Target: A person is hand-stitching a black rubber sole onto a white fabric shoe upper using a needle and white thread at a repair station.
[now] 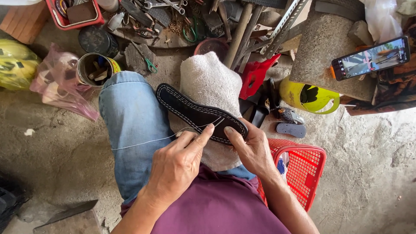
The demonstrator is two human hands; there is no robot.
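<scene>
Head view: left hand [175, 167] pinches a thread [143, 142] pulled taut across the knee. On the towel [208, 82], the sole [197, 113] shows white stitching along most of its rim, so sewing looks nearly done; right hand [251, 149] pinches its near end.

My left hand [175, 167] pinches a white thread [143, 141] at the edge of a black shoe sole [197, 113] with white stitching, and my right hand [251, 149] steadies its near end. The sole lies on a white towel [208, 82] over my knee, beside a red basket [305, 169].
</scene>
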